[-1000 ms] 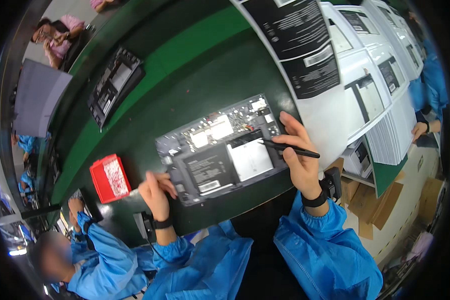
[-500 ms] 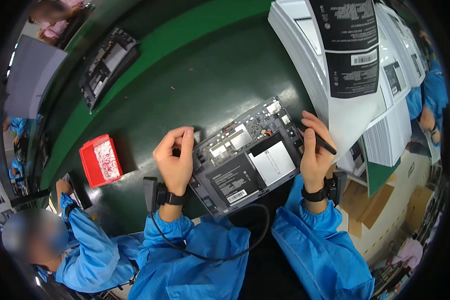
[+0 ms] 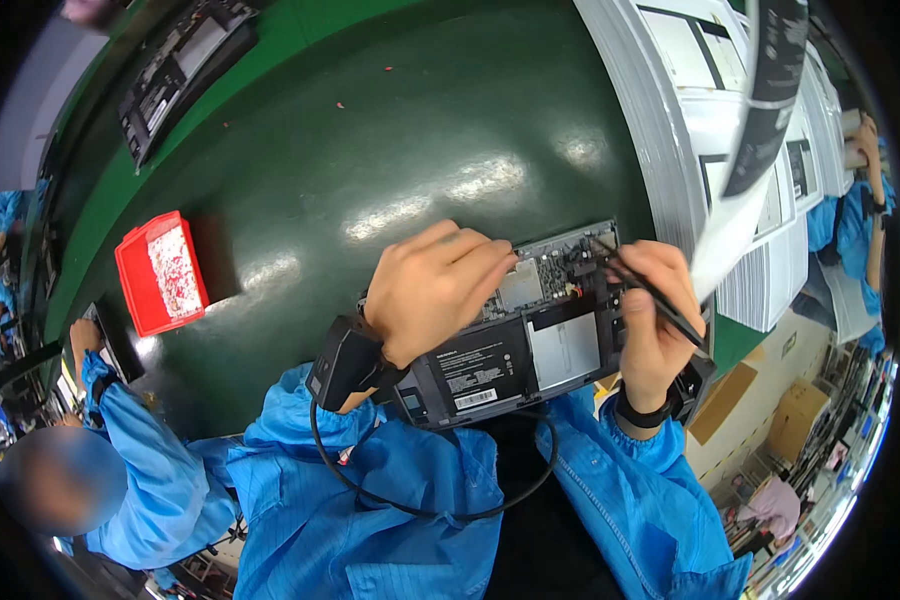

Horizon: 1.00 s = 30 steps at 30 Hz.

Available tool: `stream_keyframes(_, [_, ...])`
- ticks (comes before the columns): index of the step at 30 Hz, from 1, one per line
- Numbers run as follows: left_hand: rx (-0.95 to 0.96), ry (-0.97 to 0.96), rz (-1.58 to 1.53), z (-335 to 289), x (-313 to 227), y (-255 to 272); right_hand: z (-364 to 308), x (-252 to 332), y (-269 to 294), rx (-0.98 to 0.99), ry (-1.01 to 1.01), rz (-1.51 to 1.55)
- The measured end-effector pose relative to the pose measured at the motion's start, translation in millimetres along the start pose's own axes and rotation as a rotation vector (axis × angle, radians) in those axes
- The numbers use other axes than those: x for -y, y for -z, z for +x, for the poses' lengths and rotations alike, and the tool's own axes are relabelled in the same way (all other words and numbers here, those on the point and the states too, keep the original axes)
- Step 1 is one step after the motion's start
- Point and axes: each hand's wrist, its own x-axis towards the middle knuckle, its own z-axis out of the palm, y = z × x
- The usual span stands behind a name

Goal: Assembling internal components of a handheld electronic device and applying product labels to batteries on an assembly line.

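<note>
An opened laptop base lies in front of me, with its circuit board, black battery and a silver panel exposed. My left hand hangs over the board's left part, fingers bent and pressed together; what they pinch, if anything, is hidden. In my right hand is a slim black tool, apparently tweezers, its tapered tip pointing at the board's upper right corner. Both wrists carry black strapped devices, and a cable loops from the left one.
A red tray of small white pieces stands on the green table. Another opened laptop base lies far left. At right, a strip of black labels hangs over tall white stacks. A blue-sleeved co-worker sits at left.
My left hand has moved from beside the laptop base to over its board. The right hand has turned the tool's tip toward the board's corner. The view has shifted.
</note>
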Motion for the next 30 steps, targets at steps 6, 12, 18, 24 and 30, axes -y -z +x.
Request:
stream_keyframes(6, [0.0,0.0,-0.153,2.2,-2.1,-1.7,11.4,2.2,-21.8,0.168,-0.038,0.021])
stream_keyframes(12, [0.036,-0.089,-0.132,-0.6,2.7,1.5,0.2,-13.3,-24.0,0.076,-0.151,0.014])
stream_keyframes(18, [-0.009,-0.188,-0.042,-2.2,3.7,-1.1,2.4,-20.8,-25.4,0.125,-0.046,-0.071])
stream_keyframes(24, [0.004,-0.257,0.016,-3.6,9.9,-6.5,3.5,-23.6,-24.4,0.127,-0.022,-0.074])
stream_keyframes(30, [0.0,-0.249,-0.004,1.5,6.8,-5.6,6.2,-22.6,-23.3,0.124,-0.026,-0.092])
